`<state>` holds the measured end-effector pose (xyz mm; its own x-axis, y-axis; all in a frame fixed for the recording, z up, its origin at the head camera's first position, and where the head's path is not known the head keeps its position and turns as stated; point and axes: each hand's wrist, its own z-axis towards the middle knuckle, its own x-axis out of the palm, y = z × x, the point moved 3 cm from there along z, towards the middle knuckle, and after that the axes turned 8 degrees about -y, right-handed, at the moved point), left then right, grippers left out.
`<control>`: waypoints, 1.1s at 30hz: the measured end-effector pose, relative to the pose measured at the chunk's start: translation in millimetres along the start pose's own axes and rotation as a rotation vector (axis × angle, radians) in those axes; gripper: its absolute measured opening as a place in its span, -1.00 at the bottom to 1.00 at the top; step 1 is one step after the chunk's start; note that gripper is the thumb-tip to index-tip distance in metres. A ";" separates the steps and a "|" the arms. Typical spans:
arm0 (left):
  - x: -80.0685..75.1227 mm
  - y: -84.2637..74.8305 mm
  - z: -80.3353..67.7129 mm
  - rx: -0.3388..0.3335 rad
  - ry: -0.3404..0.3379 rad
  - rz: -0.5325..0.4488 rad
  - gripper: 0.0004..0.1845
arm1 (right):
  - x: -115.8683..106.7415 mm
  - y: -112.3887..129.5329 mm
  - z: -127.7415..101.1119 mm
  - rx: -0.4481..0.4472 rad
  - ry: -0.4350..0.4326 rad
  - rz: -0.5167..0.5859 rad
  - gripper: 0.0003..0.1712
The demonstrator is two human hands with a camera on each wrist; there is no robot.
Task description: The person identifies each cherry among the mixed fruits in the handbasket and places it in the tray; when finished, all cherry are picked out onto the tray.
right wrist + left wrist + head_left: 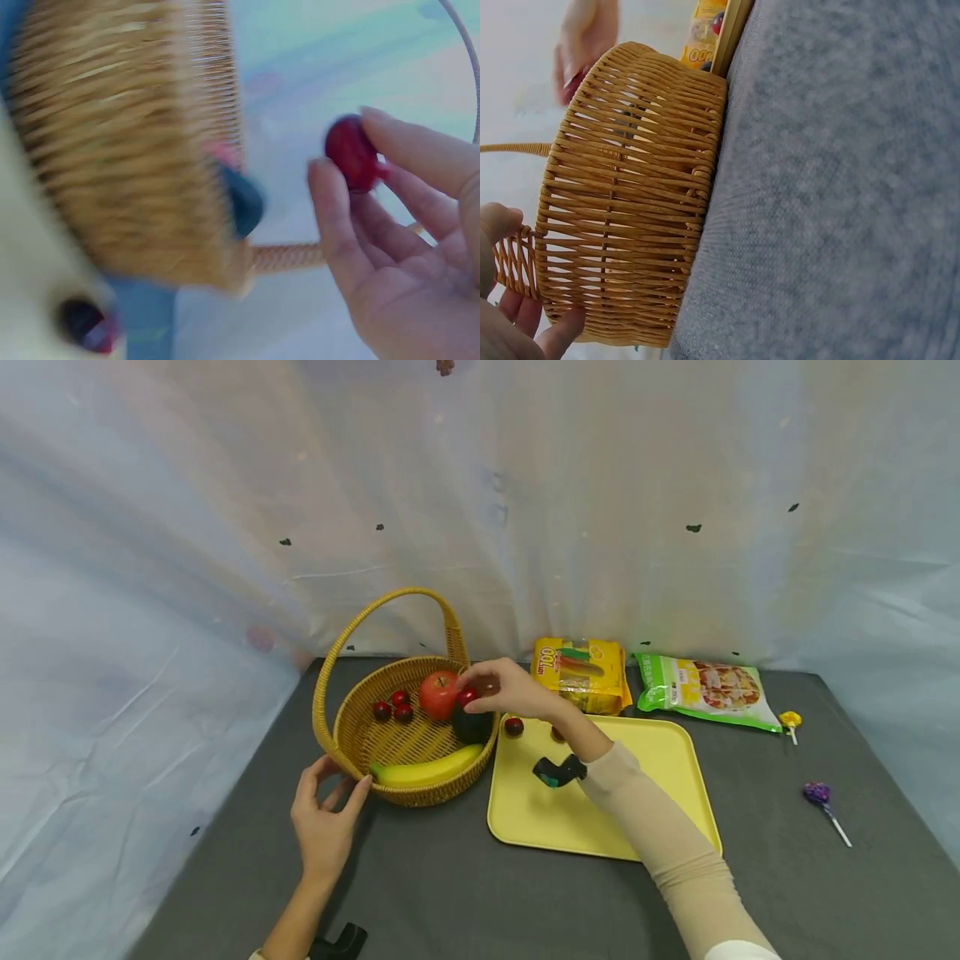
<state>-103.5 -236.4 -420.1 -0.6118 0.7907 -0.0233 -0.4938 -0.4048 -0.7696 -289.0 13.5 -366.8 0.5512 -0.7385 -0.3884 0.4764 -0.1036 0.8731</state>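
My left hand [326, 818] grips the wicker basket [630, 195] where its handle [322, 693] meets the near-left rim, thumb on one side and fingers on the other. Above the basket's right side, my right hand [513, 689] pinches a dark red cherry [351, 152] between thumb and fingertips. Inside the basket lie a banana [431, 770], a red apple [435, 695], a dark green avocado-like fruit [474, 727] partly hidden by the right hand, and several cherries [382, 711]. Two more cherries [513, 727] rest on the yellow tray [525, 810], one partly behind the right forearm.
Behind the tray stands a yellow snack package [581, 672], with a green and white food bag [708, 692] to its right. A yellow lollipop [791, 720] and a purple lollipop [817, 793] lie at the right of the dark table [465, 893]. Pale sheeting hangs behind.
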 end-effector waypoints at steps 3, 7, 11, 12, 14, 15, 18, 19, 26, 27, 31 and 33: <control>-2.3 11.2 -1.8 -0.026 -0.005 -0.005 -0.47 | -7.1 -12.6 -27.7 0.024 -0.083 0.014 -0.67; -4.1 27.8 -3.0 -0.068 -0.011 -0.020 -0.45 | -10.8 -32.2 -59.2 0.104 -0.202 0.094 -0.67; -4.9 32.2 -3.8 -0.072 -0.001 -0.030 -0.46 | -12.8 -46.7 -81.0 0.146 -0.296 0.084 -0.66; -5.0 32.3 -3.9 -0.071 0.001 -0.033 -0.46 | -12.9 -49.2 -84.8 0.153 -0.301 0.057 -0.67; -5.2 31.7 -4.0 -0.071 0.002 -0.037 -0.46 | -11.6 -53.1 -89.9 0.149 -0.274 -0.011 -0.68; -5.2 31.5 -3.9 -0.071 0.001 -0.037 -0.47 | -10.2 -54.5 -91.5 0.150 -0.248 -0.043 -0.69; -5.0 30.9 -3.7 -0.070 0.000 -0.039 -0.47 | -4.5 -58.3 -93.0 0.131 -0.157 -0.124 -0.71; -5.1 31.0 -3.7 -0.068 -0.001 -0.039 -0.47 | -2.1 -58.8 -92.5 0.120 -0.130 -0.154 -0.71; -5.0 31.8 -4.1 -0.073 -0.006 -0.033 -0.47 | 11.4 -61.0 -89.8 0.089 -0.048 -0.282 -0.73; -4.8 30.8 -4.0 -0.078 -0.008 -0.036 -0.47 | 12.4 -60.8 -89.7 0.089 -0.043 -0.289 -0.73; -2.8 18.8 -2.4 -0.086 -0.010 -0.030 -0.48 | 14.9 -59.7 -88.9 0.083 -0.043 -0.327 -0.73; -1.8 10.6 -1.5 -0.084 -0.005 -0.014 -0.49 | 15.9 -59.2 -88.3 0.077 -0.044 -0.341 -0.74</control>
<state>-106.7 -241.4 -429.2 -0.6087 0.7933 -0.0093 -0.4489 -0.3541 -0.8204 -247.9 66.8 -450.6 0.3383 -0.6803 -0.6502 0.5742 -0.3982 0.7154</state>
